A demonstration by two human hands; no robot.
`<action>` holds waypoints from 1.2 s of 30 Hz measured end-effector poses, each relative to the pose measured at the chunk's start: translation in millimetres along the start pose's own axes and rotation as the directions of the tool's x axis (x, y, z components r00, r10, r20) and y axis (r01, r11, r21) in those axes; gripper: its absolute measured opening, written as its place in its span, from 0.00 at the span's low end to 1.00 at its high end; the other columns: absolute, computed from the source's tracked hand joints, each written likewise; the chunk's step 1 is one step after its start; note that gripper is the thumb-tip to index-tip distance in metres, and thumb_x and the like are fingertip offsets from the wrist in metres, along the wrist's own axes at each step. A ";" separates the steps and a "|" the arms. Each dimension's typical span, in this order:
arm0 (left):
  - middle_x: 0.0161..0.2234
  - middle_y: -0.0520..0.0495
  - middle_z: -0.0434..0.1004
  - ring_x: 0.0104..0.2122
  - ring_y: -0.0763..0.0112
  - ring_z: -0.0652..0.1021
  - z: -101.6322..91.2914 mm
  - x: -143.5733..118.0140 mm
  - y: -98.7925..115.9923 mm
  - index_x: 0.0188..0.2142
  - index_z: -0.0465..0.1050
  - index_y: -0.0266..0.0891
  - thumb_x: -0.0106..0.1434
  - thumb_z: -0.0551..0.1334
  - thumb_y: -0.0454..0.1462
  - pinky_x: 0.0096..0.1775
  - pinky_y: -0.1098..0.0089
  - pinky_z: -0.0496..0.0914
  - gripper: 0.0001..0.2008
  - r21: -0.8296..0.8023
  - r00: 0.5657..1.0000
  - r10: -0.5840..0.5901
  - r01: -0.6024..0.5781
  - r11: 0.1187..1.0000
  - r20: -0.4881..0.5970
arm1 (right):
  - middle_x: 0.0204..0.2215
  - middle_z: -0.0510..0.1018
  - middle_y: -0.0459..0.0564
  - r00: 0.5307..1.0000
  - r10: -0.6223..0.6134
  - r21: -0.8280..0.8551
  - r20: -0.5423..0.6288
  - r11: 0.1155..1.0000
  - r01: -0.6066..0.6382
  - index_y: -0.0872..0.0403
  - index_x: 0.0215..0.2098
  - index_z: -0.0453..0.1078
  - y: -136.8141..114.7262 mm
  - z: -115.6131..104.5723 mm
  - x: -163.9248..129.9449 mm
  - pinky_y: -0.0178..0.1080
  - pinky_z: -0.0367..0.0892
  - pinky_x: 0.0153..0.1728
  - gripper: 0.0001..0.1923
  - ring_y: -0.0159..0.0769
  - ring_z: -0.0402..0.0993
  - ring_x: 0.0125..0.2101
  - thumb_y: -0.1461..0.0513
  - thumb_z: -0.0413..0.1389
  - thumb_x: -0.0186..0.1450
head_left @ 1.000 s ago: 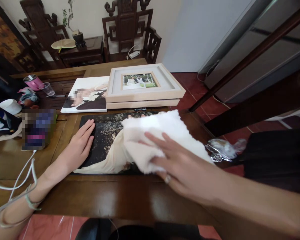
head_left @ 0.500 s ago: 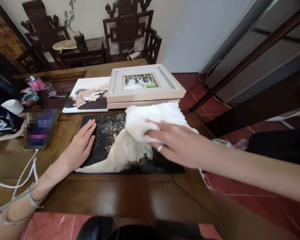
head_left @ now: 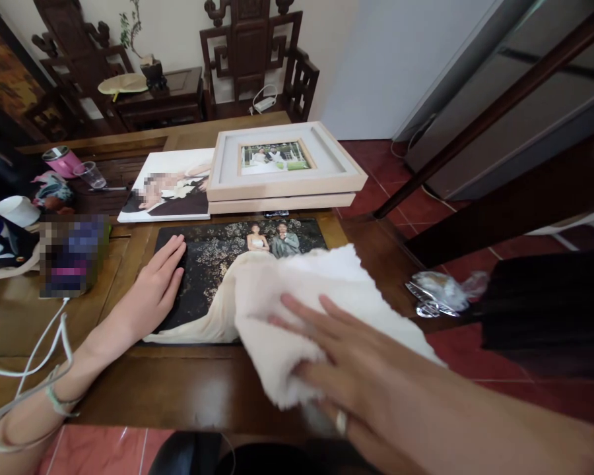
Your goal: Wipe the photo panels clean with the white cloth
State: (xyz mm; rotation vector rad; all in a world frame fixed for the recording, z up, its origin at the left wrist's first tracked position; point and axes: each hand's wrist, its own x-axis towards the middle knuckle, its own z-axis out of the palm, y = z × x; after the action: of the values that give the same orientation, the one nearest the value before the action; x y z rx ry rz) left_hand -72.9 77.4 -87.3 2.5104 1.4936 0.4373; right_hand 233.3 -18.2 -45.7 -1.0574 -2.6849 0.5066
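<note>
White cloth [head_left: 321, 310] hides lower-right part of dark photo print [head_left: 212, 264], right hand [head_left: 356, 369] partly under cloth, thumb not visible, faces in prints blurred, pixelated item [head_left: 72, 254] at left unidentifiable, left forearm cut by frame edge

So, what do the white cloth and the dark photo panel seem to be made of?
White cloth: seemingly soft terry or fleece, with a fuzzy nap and ragged edge. Dark photo panel: apparently a rigid, semi-gloss printed board lying flat with straight edges; the core is not visible.
</note>
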 end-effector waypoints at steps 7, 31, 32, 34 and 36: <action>0.67 0.35 0.55 0.67 0.59 0.57 -0.4 0.0 0.5 0.64 0.57 0.27 0.72 0.45 0.42 0.66 0.56 0.52 0.27 0.006 1.000 0.012 -0.012 1.000 -0.006 | 0.58 0.71 0.55 1.000 -0.012 0.069 0.022 0.998 0.011 0.50 0.42 0.74 -6.4 -4.2 6.2 0.62 0.63 0.56 0.16 0.51 0.59 0.62 0.70 0.52 0.59; 0.67 0.37 0.54 0.67 0.58 0.56 -1.1 -0.4 2.4 0.64 0.56 0.31 0.72 0.45 0.43 0.66 0.54 0.52 0.27 -0.006 1.000 0.000 0.000 1.000 0.005 | 0.57 0.73 0.51 0.999 -0.047 -0.087 -0.010 0.995 0.046 0.46 0.34 0.75 -27.7 10.1 -19.0 0.53 0.74 0.47 0.09 0.53 0.67 0.58 0.65 0.54 0.62; 0.68 0.38 0.54 0.67 0.58 0.56 -1.4 -0.8 2.5 0.65 0.56 0.32 0.72 0.45 0.43 0.66 0.54 0.52 0.26 -0.007 1.000 0.000 0.000 1.000 0.007 | 0.57 0.73 0.51 1.000 -0.021 -0.080 -0.006 0.997 0.021 0.46 0.36 0.76 -25.5 6.4 -14.2 0.53 0.74 0.47 0.11 0.53 0.68 0.57 0.66 0.54 0.61; 0.68 0.38 0.54 0.67 0.58 0.56 -1.8 -2.0 2.2 0.65 0.56 0.32 0.72 0.44 0.43 0.66 0.54 0.52 0.26 -0.007 1.000 0.001 -0.001 1.000 0.006 | 0.56 0.74 0.53 1.000 0.022 -0.079 0.003 0.997 -0.022 0.48 0.41 0.75 -15.1 -2.4 -1.2 0.51 0.75 0.46 0.17 0.52 0.69 0.56 0.69 0.55 0.57; 0.67 0.37 0.54 0.67 0.58 0.56 -1.9 -3.0 1.6 0.64 0.56 0.30 0.72 0.44 0.43 0.66 0.55 0.52 0.27 -0.006 1.000 0.008 -0.008 1.000 -0.001 | 0.53 0.76 0.56 0.998 0.061 -0.109 -0.012 0.992 -0.062 0.50 0.42 0.75 1.8 -11.1 12.6 0.49 0.76 0.43 0.20 0.52 0.71 0.55 0.72 0.53 0.55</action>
State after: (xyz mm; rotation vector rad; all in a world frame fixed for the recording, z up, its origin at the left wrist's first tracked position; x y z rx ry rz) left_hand -73.6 74.0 -85.5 2.5127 1.4811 0.4431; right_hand 228.8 -5.7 -35.3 -1.1715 -2.7068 0.3677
